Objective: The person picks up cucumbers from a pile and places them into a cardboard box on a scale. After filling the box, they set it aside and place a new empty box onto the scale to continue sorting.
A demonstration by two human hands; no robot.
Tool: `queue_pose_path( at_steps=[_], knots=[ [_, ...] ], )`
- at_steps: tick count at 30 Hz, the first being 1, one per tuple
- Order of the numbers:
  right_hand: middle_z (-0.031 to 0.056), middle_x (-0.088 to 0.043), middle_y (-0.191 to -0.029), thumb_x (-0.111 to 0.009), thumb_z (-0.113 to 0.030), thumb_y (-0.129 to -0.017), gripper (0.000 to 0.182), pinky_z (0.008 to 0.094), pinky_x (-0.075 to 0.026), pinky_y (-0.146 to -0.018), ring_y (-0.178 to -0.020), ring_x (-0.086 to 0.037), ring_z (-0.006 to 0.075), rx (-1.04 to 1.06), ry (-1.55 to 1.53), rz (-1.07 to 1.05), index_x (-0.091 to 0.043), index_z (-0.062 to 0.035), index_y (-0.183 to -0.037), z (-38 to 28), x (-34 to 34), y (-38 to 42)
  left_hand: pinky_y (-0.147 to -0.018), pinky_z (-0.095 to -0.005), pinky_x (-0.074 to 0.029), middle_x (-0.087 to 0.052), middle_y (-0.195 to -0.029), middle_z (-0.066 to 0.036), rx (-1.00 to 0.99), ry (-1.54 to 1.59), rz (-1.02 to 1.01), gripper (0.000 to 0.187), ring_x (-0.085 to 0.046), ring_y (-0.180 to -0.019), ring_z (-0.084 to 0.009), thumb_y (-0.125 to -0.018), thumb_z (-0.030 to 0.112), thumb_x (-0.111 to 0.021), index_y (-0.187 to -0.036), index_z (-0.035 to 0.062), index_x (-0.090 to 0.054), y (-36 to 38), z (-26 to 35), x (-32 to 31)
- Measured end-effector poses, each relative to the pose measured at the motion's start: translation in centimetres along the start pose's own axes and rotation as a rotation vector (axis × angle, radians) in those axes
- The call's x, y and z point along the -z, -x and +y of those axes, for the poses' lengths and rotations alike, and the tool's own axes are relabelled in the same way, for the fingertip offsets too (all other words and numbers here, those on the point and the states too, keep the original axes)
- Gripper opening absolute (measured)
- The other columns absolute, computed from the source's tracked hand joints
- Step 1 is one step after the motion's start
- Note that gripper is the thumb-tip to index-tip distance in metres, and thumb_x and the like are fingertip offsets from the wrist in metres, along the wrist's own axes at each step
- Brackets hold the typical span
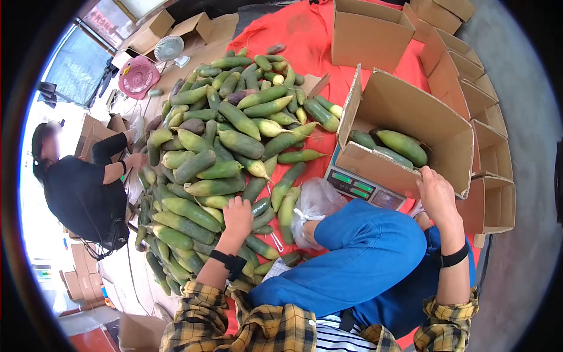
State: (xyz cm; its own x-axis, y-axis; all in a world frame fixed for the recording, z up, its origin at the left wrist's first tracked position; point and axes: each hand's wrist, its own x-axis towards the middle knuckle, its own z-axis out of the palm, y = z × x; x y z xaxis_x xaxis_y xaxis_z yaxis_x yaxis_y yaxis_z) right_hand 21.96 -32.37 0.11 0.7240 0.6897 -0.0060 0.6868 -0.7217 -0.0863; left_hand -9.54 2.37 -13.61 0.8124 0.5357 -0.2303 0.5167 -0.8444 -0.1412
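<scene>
A big heap of green radishes (239, 120) lies left of centre. My left hand (237, 218) rests on the heap's near side, its fingertips slightly apart and touching the radishes, with none lifted. At the right, an open cardboard box (381, 167) stands on a digital scale (358, 185) with lit green displays. Inside the box lie several radishes (403, 146). My right hand (437, 192) is closed on the box's near top edge, close to its right corner.
Opposite the heap's left side sits another person (85, 190), reaching to the radishes. Empty boxes (372, 35) stand at the back and along the right (495, 202). A pink fan (139, 76) and a white fan (169, 49) are at the back left.
</scene>
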Motion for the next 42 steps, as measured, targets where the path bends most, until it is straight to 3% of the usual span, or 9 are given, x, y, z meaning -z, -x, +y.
queue_pose_path(
  at_steps=[5,11,15,17,26,29,32,35,42],
  knots=[
    [0.0177,-0.062,-0.089,-0.056,-0.012,-0.087,0.014,0.0453,-0.048,-0.076,-0.087,-0.061,0.0355,-0.007,-0.003,-0.002,-0.051,-0.0013,-0.095,-0.4,0.3,0.0,-0.079,-0.0462,-0.046,-0.053,-0.114,-0.016,0.008,-0.001,-0.115,0.043,-0.053,-0.105,-0.0326,-0.071,0.025,-0.074,-0.104,0.0049,-0.056,1.8,-1.3,-0.2],
    [0.0176,-0.062,-0.09,-0.056,-0.012,-0.087,0.014,0.0447,-0.048,-0.076,-0.088,-0.06,0.0356,-0.052,-0.021,-0.02,-0.051,-0.0016,-0.094,-0.7,0.5,-0.1,-0.085,-0.0435,-0.044,-0.053,-0.11,-0.014,0.161,-0.033,0.655,0.051,-0.052,-0.105,-0.032,-0.071,0.015,-0.071,-0.116,0.0036,-0.05,-3.2,-7.8,8.3],
    [0.0176,-0.062,-0.089,-0.058,-0.012,-0.085,0.014,0.0451,-0.048,-0.076,-0.088,-0.061,0.0354,-0.05,-0.029,-0.015,-0.051,-0.0022,-0.092,-0.4,0.1,-0.2,-0.084,-0.0444,-0.044,-0.054,-0.112,-0.015,0.093,-0.172,0.587,0.059,-0.052,-0.105,-0.0327,-0.069,0.013,-0.072,-0.121,0.0037,-0.047,-6.6,-12.0,6.9],
    [0.0179,-0.062,-0.087,-0.06,-0.013,-0.082,0.017,0.0456,-0.049,-0.074,-0.085,-0.062,0.0356,-0.016,0.005,0.017,-0.051,-0.0025,-0.091,0.3,-0.7,-0.1,-0.085,-0.0453,-0.044,-0.055,-0.113,-0.016,0.149,-0.061,0.32,0.063,-0.053,-0.105,-0.0329,-0.067,0.013,-0.074,-0.123,0.0042,-0.047,-7.8,-12.9,5.7],
    [0.0154,-0.064,-0.088,-0.053,-0.006,-0.08,0.013,0.043,-0.05,-0.072,-0.086,-0.064,0.0311,-0.045,0.004,0.045,-0.055,-0.0034,-0.092,0.1,-1.1,-0.1,-0.094,-0.043,-0.042,-0.055,-0.12,-0.022,0.079,0.242,0.642,0.066,-0.054,-0.108,-0.0384,-0.069,0.015,-0.077,-0.125,-0.003,-0.048,-2.6,-11.1,7.0],
    [0.0145,-0.064,-0.091,-0.054,-0.006,-0.079,0.016,0.042,-0.05,-0.072,-0.088,-0.063,0.0304,-0.025,0.023,0.033,-0.055,-0.0033,-0.095,0.1,-1.0,0.0,-0.094,-0.0337,-0.044,-0.055,-0.121,-0.018,0.28,0.771,0.487,0.064,-0.056,-0.108,-0.0246,-0.077,0.015,-0.076,-0.129,-0.006,-0.045,-1.1,-5.2,15.0],
    [0.0151,-0.062,-0.087,-0.056,-0.014,-0.086,0.013,0.0438,-0.048,-0.074,-0.086,-0.061,0.0317,-0.039,0.018,0.005,-0.051,-0.0031,-0.092,0.2,-1.2,0.1,-0.095,-0.0334,-0.043,-0.054,-0.122,-0.015,-0.05,1.205,0.618,0.058,-0.055,-0.11,-0.0208,-0.079,0.003,-0.072,-0.129,-0.0056,-0.044,-0.8,0.0,20.5],
    [0.0133,-0.063,-0.089,-0.056,-0.005,-0.077,0.018,0.0417,-0.051,-0.072,-0.087,-0.063,0.03,-0.013,0.038,0.043,-0.055,-0.0035,-0.095,0.2,-1.3,0.1,-0.093,-0.0323,-0.044,-0.057,-0.117,-0.009,-0.329,1.475,0.763,0.049,-0.056,-0.104,-0.0178,-0.083,0.005,-0.068,-0.126,-0.0024,-0.048,-2.0,7.3,26.0],
    [0.0135,-0.061,-0.087,-0.056,-0.007,-0.08,0.011,0.042,-0.049,-0.073,-0.084,-0.062,0.0307,-0.016,0.032,0.025,-0.052,-0.0042,-0.091,0.2,-1.2,0.3,-0.094,-0.0325,-0.044,-0.055,-0.119,-0.015,-0.359,1.676,0.25,0.054,-0.056,-0.104,-0.0203,-0.081,0.014,-0.072,-0.124,-0.0051,-0.044,-10.6,17.8,25.0]
  ],
)
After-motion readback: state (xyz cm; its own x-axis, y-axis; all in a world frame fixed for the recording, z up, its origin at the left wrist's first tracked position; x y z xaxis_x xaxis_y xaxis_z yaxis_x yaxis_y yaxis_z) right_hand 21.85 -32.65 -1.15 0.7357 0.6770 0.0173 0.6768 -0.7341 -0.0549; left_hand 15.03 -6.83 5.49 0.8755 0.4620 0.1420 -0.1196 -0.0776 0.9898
